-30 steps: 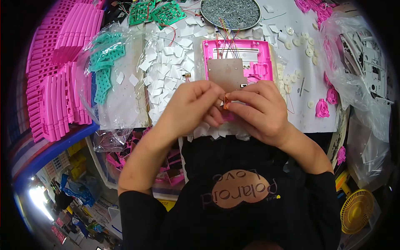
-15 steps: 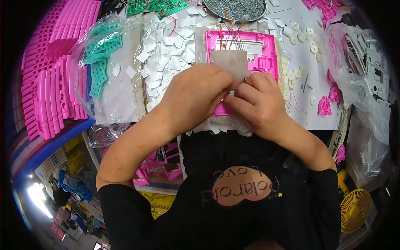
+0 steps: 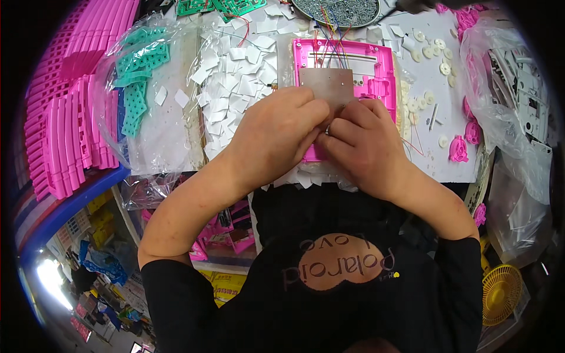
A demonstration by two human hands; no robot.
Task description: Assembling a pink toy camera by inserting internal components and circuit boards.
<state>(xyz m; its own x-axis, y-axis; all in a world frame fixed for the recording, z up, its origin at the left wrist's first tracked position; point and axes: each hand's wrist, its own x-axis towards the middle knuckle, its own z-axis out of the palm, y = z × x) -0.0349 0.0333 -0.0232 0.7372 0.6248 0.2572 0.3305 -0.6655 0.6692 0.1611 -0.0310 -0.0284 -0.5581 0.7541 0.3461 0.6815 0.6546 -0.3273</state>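
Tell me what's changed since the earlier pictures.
The left hand has shifted rightward, closer to the right hand, covering more of the brown board. The orange piece seen between the fingers a second ago is hidden; I can't tell if it's been let go. A dark blurred shape has appeared near the round tray. The board still lies over the pink case, wires at its far end.

Pink casing partly hidden

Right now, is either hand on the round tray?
No, the left hand and right hand are close together over the pink case.
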